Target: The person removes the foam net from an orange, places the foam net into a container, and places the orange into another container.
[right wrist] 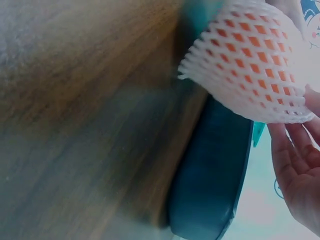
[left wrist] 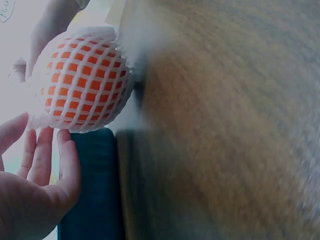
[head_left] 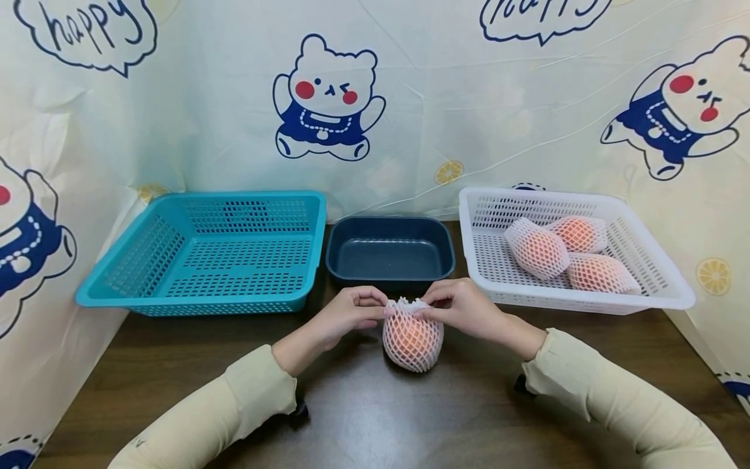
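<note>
An orange round fruit in a white foam net sleeve (head_left: 413,342) stands on the table in front of me, the sleeve's open rim at the top. My left hand (head_left: 351,314) pinches that rim on its left side between thumb and fingers. On the opposite side my right hand (head_left: 465,309) pinches it too. In the left wrist view, orange skin shows through the mesh of the foam net (left wrist: 82,82), and the left thumb and fingertips meet at its edge. The right wrist view has the right fingers at the rim of the net (right wrist: 250,65). The fruit's exact kind is hidden by the netting.
Behind the hands stands a dark blue tub (head_left: 389,260). A teal perforated basket (head_left: 205,301) sits at the left. In the white perforated basket (head_left: 562,296) at the right lie several net-wrapped fruits (head_left: 538,251). A printed cloth (head_left: 410,117) hangs behind the brown table (head_left: 375,417).
</note>
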A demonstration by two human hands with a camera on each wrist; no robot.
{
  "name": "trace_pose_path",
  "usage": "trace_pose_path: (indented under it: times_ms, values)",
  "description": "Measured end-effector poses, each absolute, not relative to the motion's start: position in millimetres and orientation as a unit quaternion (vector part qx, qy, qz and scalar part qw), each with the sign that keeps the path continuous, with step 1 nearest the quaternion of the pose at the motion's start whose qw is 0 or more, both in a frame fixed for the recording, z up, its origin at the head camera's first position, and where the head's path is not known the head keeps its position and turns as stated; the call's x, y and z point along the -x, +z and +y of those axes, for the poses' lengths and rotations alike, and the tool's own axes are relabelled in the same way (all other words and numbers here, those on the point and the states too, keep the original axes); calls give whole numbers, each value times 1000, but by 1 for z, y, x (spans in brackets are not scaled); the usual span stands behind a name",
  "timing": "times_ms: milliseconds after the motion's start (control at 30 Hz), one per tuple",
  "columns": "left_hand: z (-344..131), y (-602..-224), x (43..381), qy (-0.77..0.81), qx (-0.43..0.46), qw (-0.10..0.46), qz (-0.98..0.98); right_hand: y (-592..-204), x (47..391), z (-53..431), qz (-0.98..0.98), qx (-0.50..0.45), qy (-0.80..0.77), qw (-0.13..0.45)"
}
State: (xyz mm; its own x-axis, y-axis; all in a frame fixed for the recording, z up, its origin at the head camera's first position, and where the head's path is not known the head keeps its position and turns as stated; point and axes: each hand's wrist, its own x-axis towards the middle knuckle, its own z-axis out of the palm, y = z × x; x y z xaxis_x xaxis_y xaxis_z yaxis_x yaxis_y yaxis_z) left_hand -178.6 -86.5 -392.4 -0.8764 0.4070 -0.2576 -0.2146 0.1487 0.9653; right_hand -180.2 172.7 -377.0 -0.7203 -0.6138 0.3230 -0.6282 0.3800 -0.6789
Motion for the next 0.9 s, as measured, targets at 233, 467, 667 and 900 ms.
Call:
trace_pose_path:
  times_ms: [233,467,667,900]
  values:
    - [-91,-385,180,650,-63,225,724,-378,176,167,-829,-362,425,32]
    - [-94,-388,180,649,-87,227,721,-380,178,167,-835,-340,432,-30]
    - [-93,-394,179,653,-135,227,710,-384,182,173,-850,-337,397,-84]
    - [-90,-396,175,603,-197,235,737,-383,180,174,-846,-362,383,-77]
